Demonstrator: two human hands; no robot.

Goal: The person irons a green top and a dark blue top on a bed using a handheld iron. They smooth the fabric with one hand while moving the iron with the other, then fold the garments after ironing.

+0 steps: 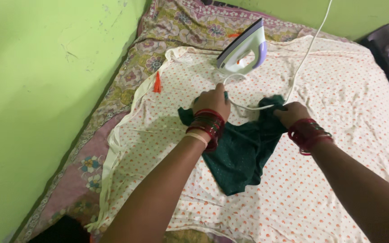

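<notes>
Both hands press down on a dark green garment lying mid-cloth: the left hand rests closed over its upper left edge, the right hand pinches its upper right corner. Beneath lies a white, orange-dotted cloth over a floral bedspread. Beyond, 1 white-and-purple iron stands upright, its cord trailing. Green walls surround.

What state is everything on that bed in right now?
White and lilac electric iron: upright on its heel, unheld.
White cord: slack, trailing over the cloth.
Dark green garment: crumpled, partly spread.
Cream dotted sheet: laid out, wrinkled.
Left hand: pressing on the garment.
Right hand: gripping the garment's edge.
</notes>
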